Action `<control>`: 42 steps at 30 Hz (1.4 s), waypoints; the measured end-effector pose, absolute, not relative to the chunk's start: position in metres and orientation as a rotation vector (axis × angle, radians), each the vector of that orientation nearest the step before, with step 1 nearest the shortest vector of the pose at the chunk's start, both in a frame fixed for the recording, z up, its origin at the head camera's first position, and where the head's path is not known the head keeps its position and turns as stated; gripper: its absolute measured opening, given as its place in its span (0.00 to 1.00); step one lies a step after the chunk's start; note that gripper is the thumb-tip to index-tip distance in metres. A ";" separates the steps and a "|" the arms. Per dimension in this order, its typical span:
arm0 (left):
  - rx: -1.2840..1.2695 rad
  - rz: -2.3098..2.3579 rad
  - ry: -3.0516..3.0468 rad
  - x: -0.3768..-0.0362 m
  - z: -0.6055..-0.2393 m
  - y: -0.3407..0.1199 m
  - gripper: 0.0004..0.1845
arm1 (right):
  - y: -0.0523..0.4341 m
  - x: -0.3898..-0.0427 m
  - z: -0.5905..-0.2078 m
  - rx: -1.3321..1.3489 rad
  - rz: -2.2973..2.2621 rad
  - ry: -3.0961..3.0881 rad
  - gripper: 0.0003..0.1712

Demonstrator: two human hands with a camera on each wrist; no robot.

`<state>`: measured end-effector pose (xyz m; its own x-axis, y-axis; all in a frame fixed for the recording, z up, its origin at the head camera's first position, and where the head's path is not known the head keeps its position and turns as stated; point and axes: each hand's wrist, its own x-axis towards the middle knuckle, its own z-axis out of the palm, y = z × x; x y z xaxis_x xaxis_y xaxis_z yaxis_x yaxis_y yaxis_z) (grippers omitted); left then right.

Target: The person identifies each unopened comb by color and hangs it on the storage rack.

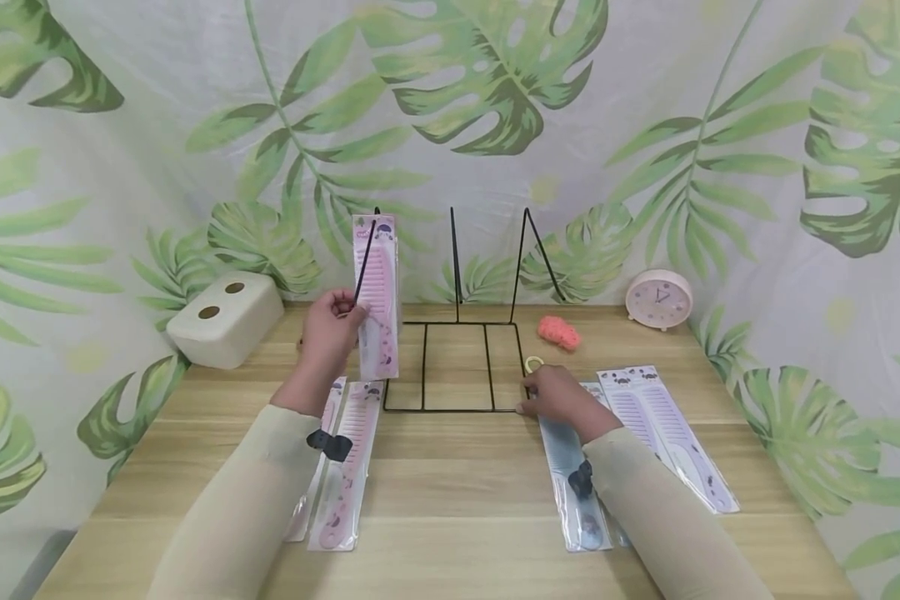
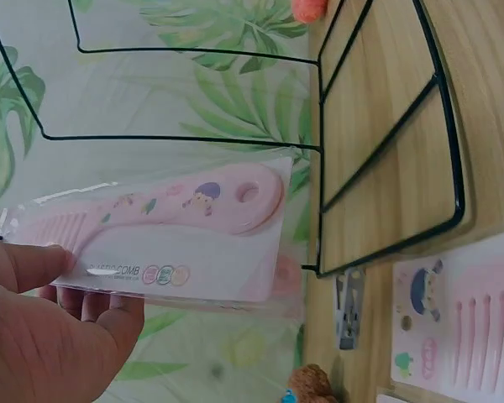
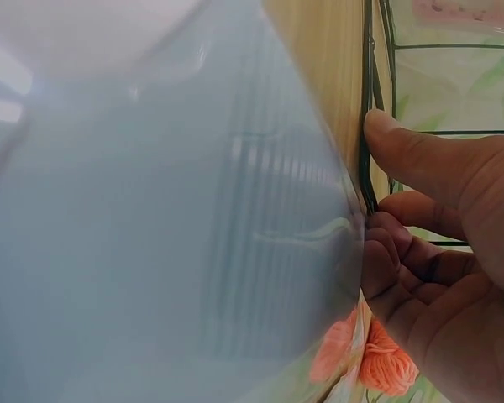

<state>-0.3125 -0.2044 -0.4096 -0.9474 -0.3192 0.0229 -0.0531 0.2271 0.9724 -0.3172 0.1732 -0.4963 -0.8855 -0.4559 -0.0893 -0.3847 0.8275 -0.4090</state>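
My left hand (image 1: pixel 332 327) pinches a packaged pink comb (image 1: pixel 381 317) by its edge, thumb in front. The comb stands upright at the left prong of a black wire rack (image 1: pixel 424 367); the prong crosses in front of its wrapper. In the left wrist view the pink comb (image 2: pixel 176 201) shows its handle end, with another pink edge behind it. My right hand (image 1: pixel 566 398) grips the rack's right base wire between thumb and fingers. Close below that hand, a packaged blue comb (image 3: pixel 151 252) fills much of the right wrist view.
Packaged pink combs (image 1: pixel 345 475) lie front left; purple combs (image 1: pixel 667 425) lie at the right. Behind are coral yarn (image 1: pixel 558 332), a yellow ring (image 1: pixel 534 362), a pink clock (image 1: pixel 659 300) and a cream box (image 1: pixel 225 321). A metal clip (image 2: pixel 349 311) lies by the rack.
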 end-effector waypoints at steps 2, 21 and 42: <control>0.359 -1.770 -2.299 -0.319 -0.414 -0.205 0.18 | 0.173 -0.318 -0.496 -0.661 -0.562 2.831 0.26; 0.323 -1.680 -2.323 -0.365 -0.454 -0.227 0.18 | 0.165 -0.320 -0.495 -0.637 -0.503 2.832 0.19; 0.240 -1.569 -2.516 -0.345 -0.465 -0.244 0.20 | 0.171 -0.320 -0.497 -0.649 -0.499 2.844 0.23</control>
